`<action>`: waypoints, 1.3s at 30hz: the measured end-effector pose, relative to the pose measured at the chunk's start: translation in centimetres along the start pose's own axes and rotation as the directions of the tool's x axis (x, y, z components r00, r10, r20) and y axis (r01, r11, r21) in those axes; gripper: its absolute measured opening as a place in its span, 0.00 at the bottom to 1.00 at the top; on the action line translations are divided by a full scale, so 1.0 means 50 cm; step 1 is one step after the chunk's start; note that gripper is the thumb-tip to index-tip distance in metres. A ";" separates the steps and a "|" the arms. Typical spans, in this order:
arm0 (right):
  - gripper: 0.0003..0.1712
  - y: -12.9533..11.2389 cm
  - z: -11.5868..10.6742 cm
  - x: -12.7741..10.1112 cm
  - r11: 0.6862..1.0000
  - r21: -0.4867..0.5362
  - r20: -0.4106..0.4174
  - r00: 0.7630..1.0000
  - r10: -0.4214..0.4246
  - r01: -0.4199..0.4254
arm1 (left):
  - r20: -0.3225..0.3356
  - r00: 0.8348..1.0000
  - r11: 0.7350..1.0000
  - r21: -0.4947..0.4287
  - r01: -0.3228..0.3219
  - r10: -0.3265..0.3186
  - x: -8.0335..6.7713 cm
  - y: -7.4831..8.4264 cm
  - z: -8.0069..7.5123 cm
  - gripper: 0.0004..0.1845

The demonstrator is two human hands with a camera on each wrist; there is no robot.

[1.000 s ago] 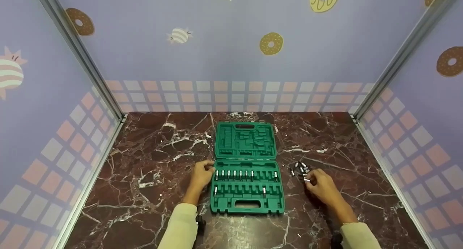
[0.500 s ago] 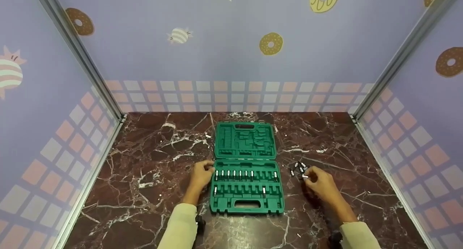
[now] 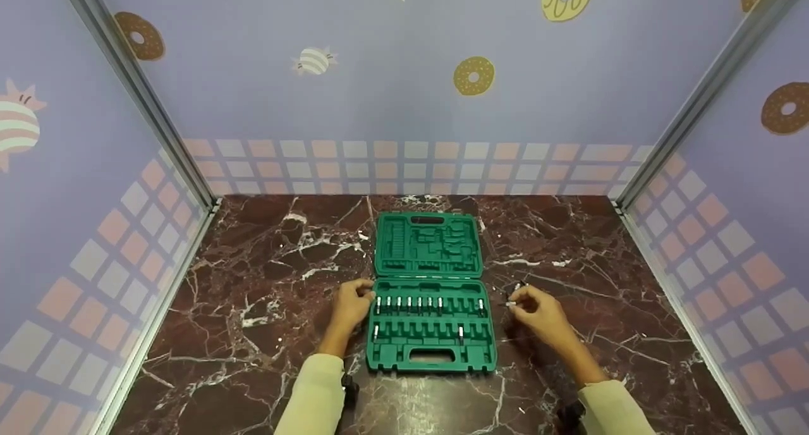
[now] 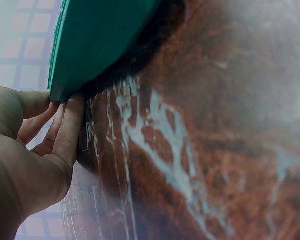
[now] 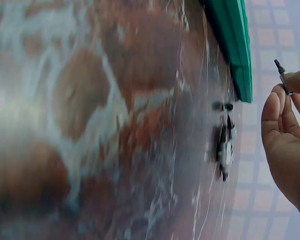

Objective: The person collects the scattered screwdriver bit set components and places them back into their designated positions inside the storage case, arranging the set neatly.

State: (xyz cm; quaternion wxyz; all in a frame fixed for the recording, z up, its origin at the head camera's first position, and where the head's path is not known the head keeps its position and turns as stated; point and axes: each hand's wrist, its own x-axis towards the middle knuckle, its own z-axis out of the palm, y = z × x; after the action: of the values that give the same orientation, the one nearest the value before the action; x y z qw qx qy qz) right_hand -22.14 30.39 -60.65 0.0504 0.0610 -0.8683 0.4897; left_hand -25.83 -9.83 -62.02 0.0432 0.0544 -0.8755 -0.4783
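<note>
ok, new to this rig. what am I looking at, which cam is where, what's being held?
No machine here: these are a person's two bare hands. The head view comes from a camera worn on the head, looking forward and down. The two wrist views come from a camera on each wrist, so each shows that hand close up.

On the dark marbled tabletop lies an open green case, with small metal bits set in its near half. Loose bits lie just to its right. Patterned walls stand around.

The left hand holds the case by its left edge. The right hand pinches one dark-tipped bit, clearest in the right wrist view.
</note>
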 end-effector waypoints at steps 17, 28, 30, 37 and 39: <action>0.07 -0.051 0.065 0.032 0.991 0.029 0.159 0.978 -0.134 0.131 | 0.010 1.000 1.000 -0.027 0.002 -0.001 0.001 0.005 -0.003 0.11; 0.08 -0.086 0.102 0.060 0.985 -0.062 0.243 0.959 -0.144 0.163 | 0.002 1.000 0.999 -0.027 -0.028 0.028 -0.001 -0.001 0.001 0.10; 0.08 -0.090 0.110 0.064 0.984 -0.082 0.270 0.954 -0.131 0.159 | 0.005 1.000 0.999 -0.031 -0.019 0.019 -0.001 -0.002 0.001 0.10; 0.06 -0.102 0.139 0.081 0.966 -0.154 0.324 0.934 -0.150 0.209 | 0.016 1.000 0.999 -0.042 -0.009 0.010 -0.001 0.000 0.000 0.11; 0.06 -0.106 0.146 0.084 0.961 -0.176 0.330 0.933 -0.145 0.212 | 0.013 1.000 0.999 -0.039 -0.016 0.016 -0.001 0.000 0.000 0.11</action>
State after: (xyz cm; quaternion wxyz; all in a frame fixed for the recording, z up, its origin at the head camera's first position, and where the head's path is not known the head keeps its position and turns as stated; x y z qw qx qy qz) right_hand -25.67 21.17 -59.31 -0.0377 0.2114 -0.9024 0.3735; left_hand -25.80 -9.85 -62.03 0.0421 0.0433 -0.8667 -0.4951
